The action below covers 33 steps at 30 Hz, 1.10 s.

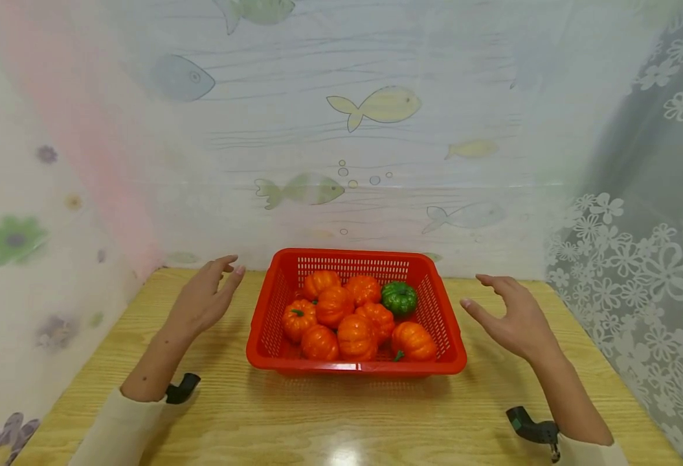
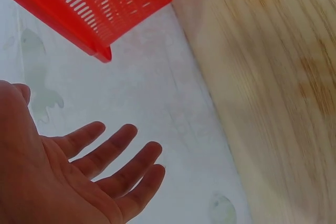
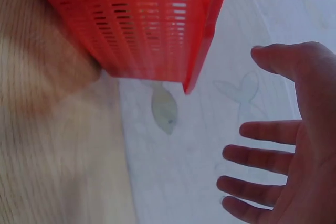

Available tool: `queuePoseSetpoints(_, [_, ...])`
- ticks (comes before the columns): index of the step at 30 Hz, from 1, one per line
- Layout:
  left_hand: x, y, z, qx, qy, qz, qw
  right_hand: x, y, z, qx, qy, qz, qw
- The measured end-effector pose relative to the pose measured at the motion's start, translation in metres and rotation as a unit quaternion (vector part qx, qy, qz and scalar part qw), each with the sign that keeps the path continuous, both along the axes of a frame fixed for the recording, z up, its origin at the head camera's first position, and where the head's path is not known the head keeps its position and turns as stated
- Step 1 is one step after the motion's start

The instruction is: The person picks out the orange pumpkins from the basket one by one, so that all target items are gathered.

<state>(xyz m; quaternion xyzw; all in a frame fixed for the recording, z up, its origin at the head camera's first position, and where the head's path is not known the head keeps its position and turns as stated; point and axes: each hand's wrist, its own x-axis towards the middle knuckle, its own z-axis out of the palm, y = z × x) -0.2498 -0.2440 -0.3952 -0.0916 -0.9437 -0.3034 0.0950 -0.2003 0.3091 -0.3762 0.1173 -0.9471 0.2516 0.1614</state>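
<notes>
A red slotted plastic basket stands on the wooden table between my two hands. In it lie several small orange pumpkins and one dark green pumpkin toward the right. My left hand hovers left of the basket, apart from it, fingers loosely extended and holding nothing. On the other side my right hand is held off the basket's right wall, its thumb and fingers spread and free of any object. Both wrist views show the basket's slotted side near the relaxed fingers.
The pale wood table extends in front of and beside the basket. Behind it hangs a whitish sheet printed with fish. A flower-patterned curtain borders the right side. Each wrist carries a black mount.
</notes>
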Motion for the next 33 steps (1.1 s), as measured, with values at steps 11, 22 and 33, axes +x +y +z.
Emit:
queuePoseSetpoints(11, [0.004, 0.013, 0.004, 0.03, -0.012, -0.024, 0.9992, 0.008, -0.015, 0.01, -0.006, 0.002, 0.033, 0.9994])
queuePoseSetpoints(22, [0.005, 0.026, -0.001, 0.053, -0.031, -0.041, 0.9973, 0.018, -0.033, 0.015, 0.002, 0.004, 0.056, 0.9984])
queuePoseSetpoints(33, [0.006, 0.037, -0.005, 0.089, -0.067, -0.052, 0.9924, 0.024, -0.048, 0.016, 0.014, 0.008, 0.078, 0.9969])
